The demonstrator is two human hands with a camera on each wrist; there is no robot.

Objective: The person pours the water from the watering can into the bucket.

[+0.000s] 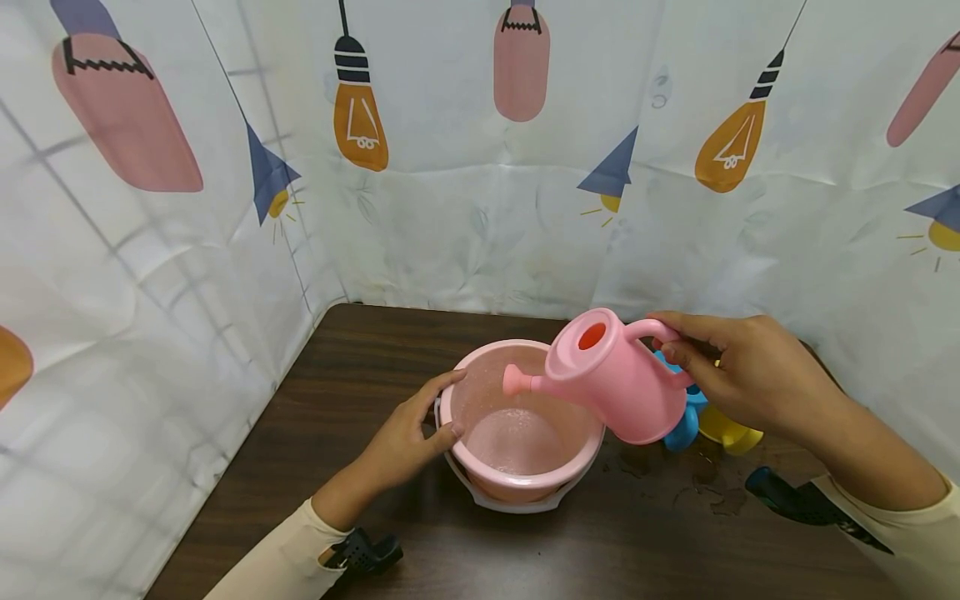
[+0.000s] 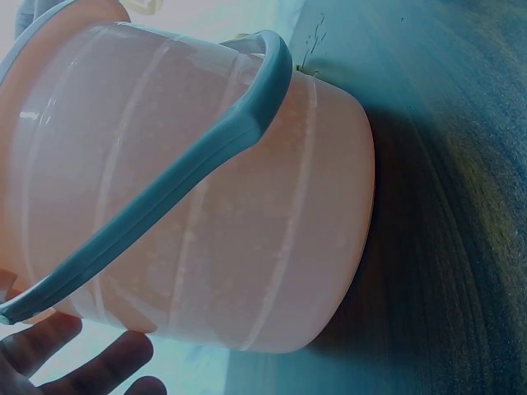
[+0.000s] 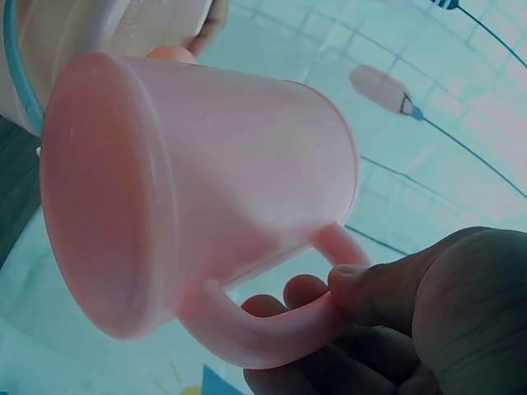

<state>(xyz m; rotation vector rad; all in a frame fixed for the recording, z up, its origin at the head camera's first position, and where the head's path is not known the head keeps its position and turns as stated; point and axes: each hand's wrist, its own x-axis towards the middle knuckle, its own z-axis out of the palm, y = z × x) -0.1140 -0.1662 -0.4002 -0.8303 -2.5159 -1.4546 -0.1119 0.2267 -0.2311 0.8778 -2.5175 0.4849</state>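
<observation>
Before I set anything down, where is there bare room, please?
The table is bare from its left edge to the left hand, and in front of the bucket. Crowded right of it: raised watering can, blue item, yellow item, puddles.

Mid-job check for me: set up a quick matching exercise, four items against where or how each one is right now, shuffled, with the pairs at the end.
Column one
1. Watering can
2. Bucket
3. Left hand
4. Right hand

Column two
A. Curled round a pink handle
B. Standing on the dark table
C. Held up and tilted, its spout over a pink opening
D. Fingers at a pink rim

Pairs: 1-C, 2-B, 3-D, 4-A
</observation>
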